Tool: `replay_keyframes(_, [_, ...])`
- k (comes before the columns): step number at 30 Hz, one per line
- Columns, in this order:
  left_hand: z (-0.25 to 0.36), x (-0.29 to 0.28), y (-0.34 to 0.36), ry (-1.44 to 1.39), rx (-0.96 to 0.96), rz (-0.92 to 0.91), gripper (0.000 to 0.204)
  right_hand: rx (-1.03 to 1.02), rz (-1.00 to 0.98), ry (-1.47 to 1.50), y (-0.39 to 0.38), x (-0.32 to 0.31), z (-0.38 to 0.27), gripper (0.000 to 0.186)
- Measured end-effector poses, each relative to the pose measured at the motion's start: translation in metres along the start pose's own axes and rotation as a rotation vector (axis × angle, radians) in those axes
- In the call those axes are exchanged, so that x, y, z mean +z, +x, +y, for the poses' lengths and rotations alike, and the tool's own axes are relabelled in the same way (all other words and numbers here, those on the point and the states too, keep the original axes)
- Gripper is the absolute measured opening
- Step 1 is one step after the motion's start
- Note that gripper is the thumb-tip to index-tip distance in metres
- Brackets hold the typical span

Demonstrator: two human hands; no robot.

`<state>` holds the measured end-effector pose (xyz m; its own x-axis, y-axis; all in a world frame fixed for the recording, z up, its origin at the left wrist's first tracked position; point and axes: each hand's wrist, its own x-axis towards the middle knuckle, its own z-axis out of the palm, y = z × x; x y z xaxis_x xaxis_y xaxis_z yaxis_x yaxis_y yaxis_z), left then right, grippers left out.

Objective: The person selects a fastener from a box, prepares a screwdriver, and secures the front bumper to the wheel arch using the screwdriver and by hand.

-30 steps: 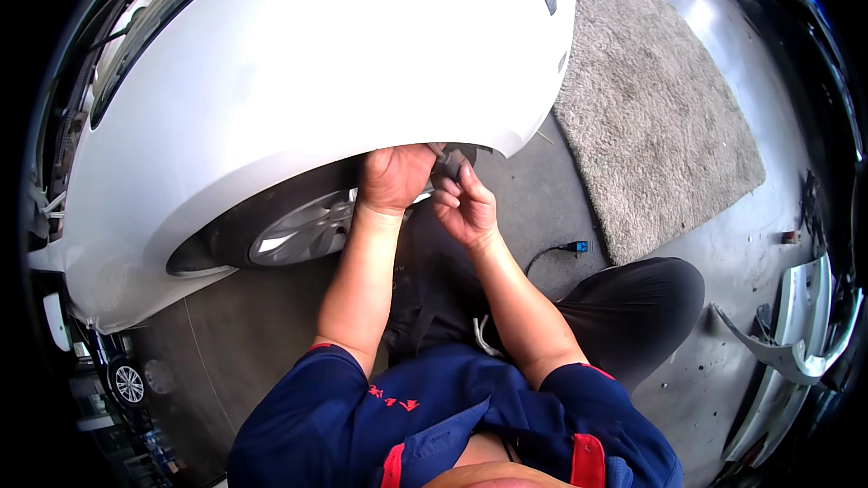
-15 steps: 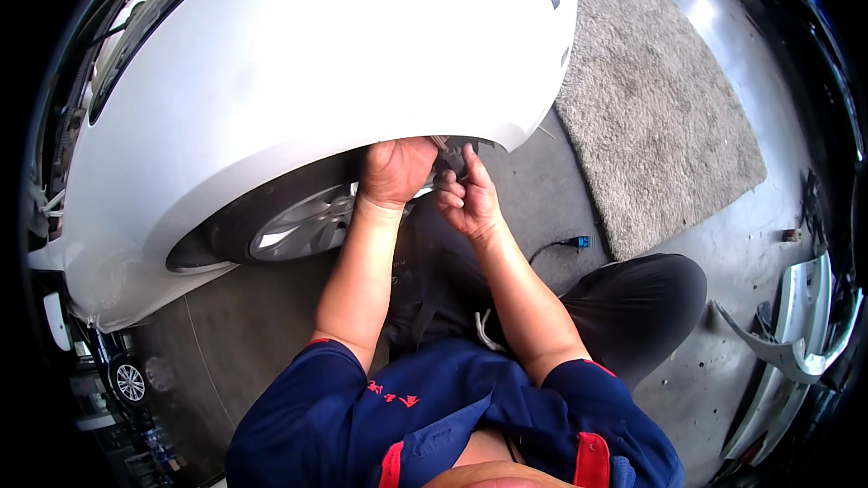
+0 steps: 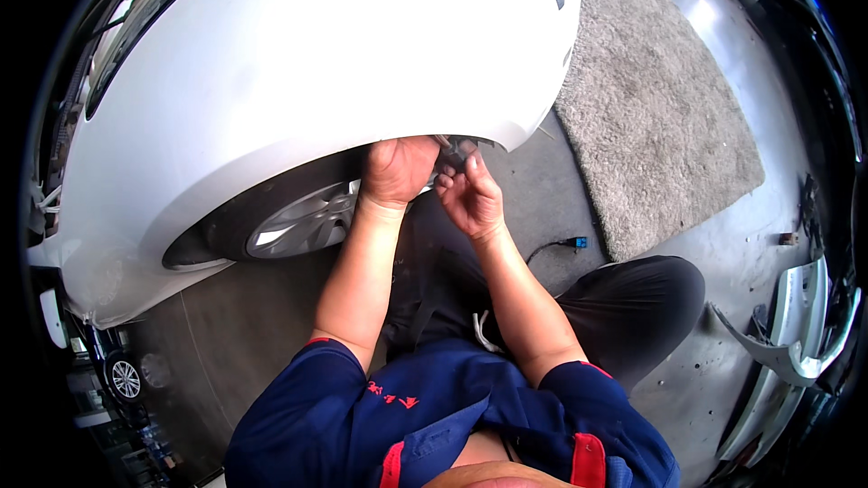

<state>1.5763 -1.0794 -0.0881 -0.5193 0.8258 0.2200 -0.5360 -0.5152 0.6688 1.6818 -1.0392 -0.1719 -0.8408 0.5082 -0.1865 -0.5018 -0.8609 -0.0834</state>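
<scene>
A white car's fender (image 3: pixel 362 63) curves over the front wheel (image 3: pixel 303 221). My left hand (image 3: pixel 398 173) reaches up under the lip of the wheel arch, right of the tire, with its fingers hidden behind the bodywork. Beside it, my right hand (image 3: pixel 472 199) is closed, palm up, its thumb and fingers bent together against a small dark part (image 3: pixel 455 154) below the arch edge. What exactly the fingertips pinch is too small to make out. The part's upper end disappears behind the fender.
A blue-ended cable (image 3: pixel 577 242) lies on the grey floor right of my right forearm. Farther right is a grey shaggy mat (image 3: pixel 665 117). White body panels (image 3: pixel 796 343) lie at the far right. My bent knee (image 3: pixel 646 298) is beside the cable.
My right hand's raised forefinger has bent down, and the fingers have drawn together at the dark part. My left hand has stayed nearly still under the arch.
</scene>
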Motion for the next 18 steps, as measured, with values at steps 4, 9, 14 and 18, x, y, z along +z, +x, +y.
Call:
replay_keyframes(4, [-0.003,0.000,0.002,-0.035,-0.048,-0.026,0.039,0.237,-0.277,0.055,0.015,-0.039,-0.009,0.030])
replay_keyframes(9, [0.000,-0.001,0.002,-0.035,-0.016,-0.072,0.042,0.015,-0.128,0.026,0.003,-0.010,0.002,0.028])
replay_keyframes(14, [-0.001,0.008,0.001,-0.037,-0.007,-0.012,0.045,0.339,-0.286,0.023,0.012,-0.028,-0.015,0.030])
replay_keyframes(18, [0.001,-0.005,0.001,-0.027,-0.011,-0.105,0.047,0.033,-0.032,-0.046,-0.001,0.005,-0.003,0.028])
